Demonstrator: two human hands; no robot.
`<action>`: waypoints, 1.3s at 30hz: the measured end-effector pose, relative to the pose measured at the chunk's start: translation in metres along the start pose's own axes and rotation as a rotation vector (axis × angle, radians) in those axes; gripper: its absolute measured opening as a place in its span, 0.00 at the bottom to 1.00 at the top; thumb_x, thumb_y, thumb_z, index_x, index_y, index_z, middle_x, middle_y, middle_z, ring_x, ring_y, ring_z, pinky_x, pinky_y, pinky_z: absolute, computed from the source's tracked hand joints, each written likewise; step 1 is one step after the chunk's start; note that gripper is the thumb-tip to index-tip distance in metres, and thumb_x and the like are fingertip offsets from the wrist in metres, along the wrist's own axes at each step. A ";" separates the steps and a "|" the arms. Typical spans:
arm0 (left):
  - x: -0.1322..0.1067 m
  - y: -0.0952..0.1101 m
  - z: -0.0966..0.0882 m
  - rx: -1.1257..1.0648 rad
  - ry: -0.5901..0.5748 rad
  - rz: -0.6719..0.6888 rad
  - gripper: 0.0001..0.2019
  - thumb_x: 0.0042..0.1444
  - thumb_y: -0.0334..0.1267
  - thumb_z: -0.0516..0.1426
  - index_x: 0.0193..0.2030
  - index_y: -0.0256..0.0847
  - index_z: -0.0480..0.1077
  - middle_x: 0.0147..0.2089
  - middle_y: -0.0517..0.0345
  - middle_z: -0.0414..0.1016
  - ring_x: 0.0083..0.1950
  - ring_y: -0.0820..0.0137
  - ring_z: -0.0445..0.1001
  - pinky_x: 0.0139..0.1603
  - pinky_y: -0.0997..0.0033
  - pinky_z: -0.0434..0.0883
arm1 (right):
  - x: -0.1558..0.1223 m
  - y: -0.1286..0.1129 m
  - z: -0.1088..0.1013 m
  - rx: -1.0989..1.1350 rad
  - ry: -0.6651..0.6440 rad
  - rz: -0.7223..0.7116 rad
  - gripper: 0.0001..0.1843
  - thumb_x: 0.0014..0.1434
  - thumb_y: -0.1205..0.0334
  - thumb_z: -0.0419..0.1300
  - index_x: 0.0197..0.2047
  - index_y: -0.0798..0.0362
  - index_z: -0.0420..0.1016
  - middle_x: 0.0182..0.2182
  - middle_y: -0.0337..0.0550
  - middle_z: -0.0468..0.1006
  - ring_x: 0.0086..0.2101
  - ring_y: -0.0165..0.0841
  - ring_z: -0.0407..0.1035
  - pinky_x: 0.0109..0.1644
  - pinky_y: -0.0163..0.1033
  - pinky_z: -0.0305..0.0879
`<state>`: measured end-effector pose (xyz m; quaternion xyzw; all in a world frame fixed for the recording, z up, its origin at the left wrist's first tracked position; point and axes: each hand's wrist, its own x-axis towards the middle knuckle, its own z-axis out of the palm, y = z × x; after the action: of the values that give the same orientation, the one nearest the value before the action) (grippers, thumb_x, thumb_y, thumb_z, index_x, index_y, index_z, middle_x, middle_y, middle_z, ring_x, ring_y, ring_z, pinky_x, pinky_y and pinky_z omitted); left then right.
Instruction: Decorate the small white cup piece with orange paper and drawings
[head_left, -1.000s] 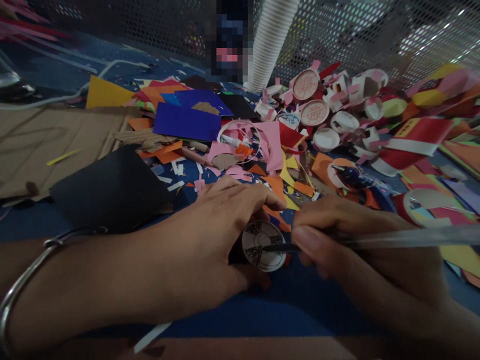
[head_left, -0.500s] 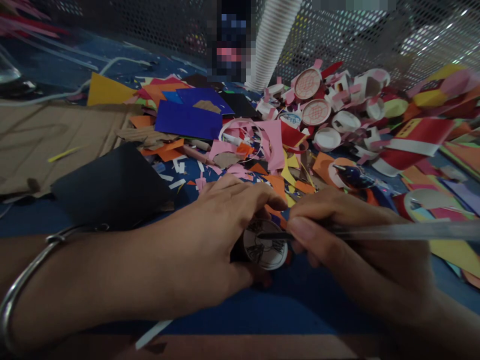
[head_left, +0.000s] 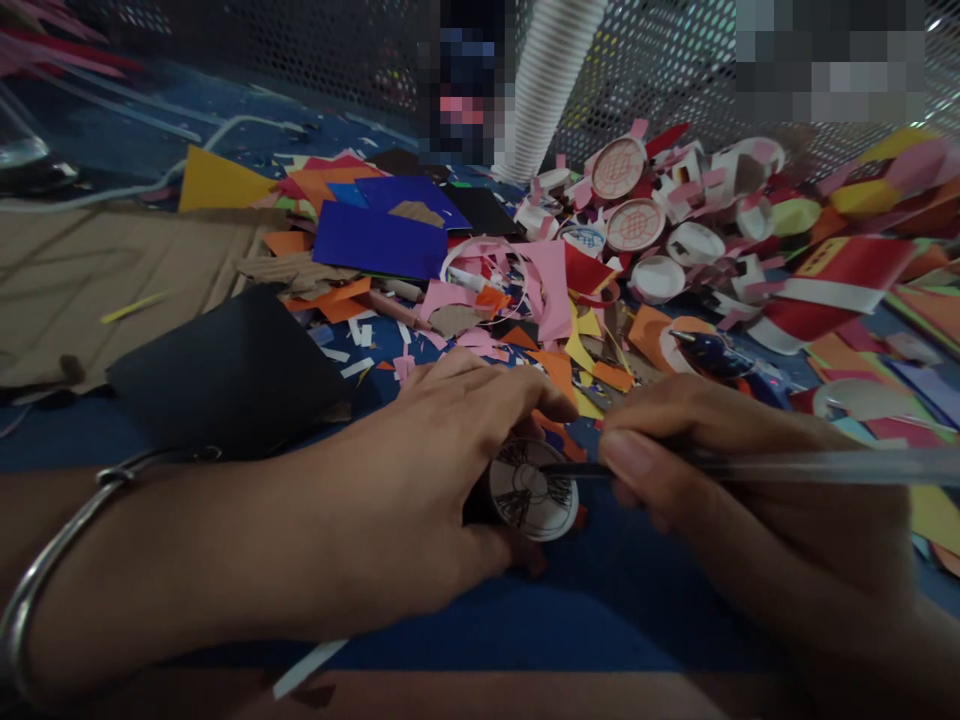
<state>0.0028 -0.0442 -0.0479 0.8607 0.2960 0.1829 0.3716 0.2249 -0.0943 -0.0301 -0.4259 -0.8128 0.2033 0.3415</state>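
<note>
My left hand (head_left: 442,470) is wrapped round a small paper cup (head_left: 532,505) low over the blue table. The cup's round white base faces me and bears a black drawing of a circle with shaded wedges; most of its side is hidden by my fingers. Between the thumb and fingers of my right hand (head_left: 697,480) is a pen (head_left: 817,467) with a clear barrel. Its dark tip end reaches over the drawn base; I cannot tell whether the tip touches it. A bracelet circles my left wrist.
Behind my hands lie paper scraps (head_left: 487,340), blue sheets (head_left: 379,240) and a black sheet (head_left: 225,365). Several decorated paper cups (head_left: 634,224) are heaped at the back right, before a perforated metal panel (head_left: 667,70). Cardboard (head_left: 187,250) lies left; a blue pen (head_left: 712,352) lies right.
My right hand and the pen have shifted a little to the right, baring more of the drawing's centre. My left hand keeps its hold on the cup.
</note>
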 end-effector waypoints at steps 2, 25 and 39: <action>0.001 0.001 0.000 0.013 -0.010 -0.017 0.24 0.50 0.38 0.69 0.54 0.47 0.70 0.48 0.57 0.75 0.50 0.56 0.73 0.47 0.56 0.69 | 0.000 0.000 0.000 0.015 -0.004 0.002 0.09 0.67 0.73 0.57 0.37 0.51 0.74 0.28 0.34 0.75 0.24 0.22 0.67 0.32 0.31 0.69; 0.000 0.002 -0.001 -0.020 0.002 0.006 0.21 0.49 0.36 0.69 0.49 0.47 0.70 0.49 0.59 0.77 0.52 0.57 0.74 0.51 0.55 0.70 | 0.004 -0.008 0.005 0.092 -0.023 0.035 0.09 0.67 0.72 0.59 0.36 0.50 0.74 0.27 0.32 0.75 0.26 0.23 0.70 0.30 0.31 0.65; 0.000 0.000 -0.001 -0.008 -0.013 0.009 0.22 0.52 0.37 0.68 0.53 0.45 0.70 0.54 0.54 0.76 0.56 0.55 0.73 0.54 0.54 0.71 | 0.003 -0.004 0.001 0.011 0.006 0.027 0.09 0.68 0.73 0.58 0.37 0.51 0.73 0.29 0.32 0.75 0.23 0.20 0.66 0.30 0.29 0.67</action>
<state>0.0027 -0.0436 -0.0472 0.8616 0.2890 0.1800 0.3764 0.2207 -0.0935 -0.0272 -0.4354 -0.8048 0.2111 0.3437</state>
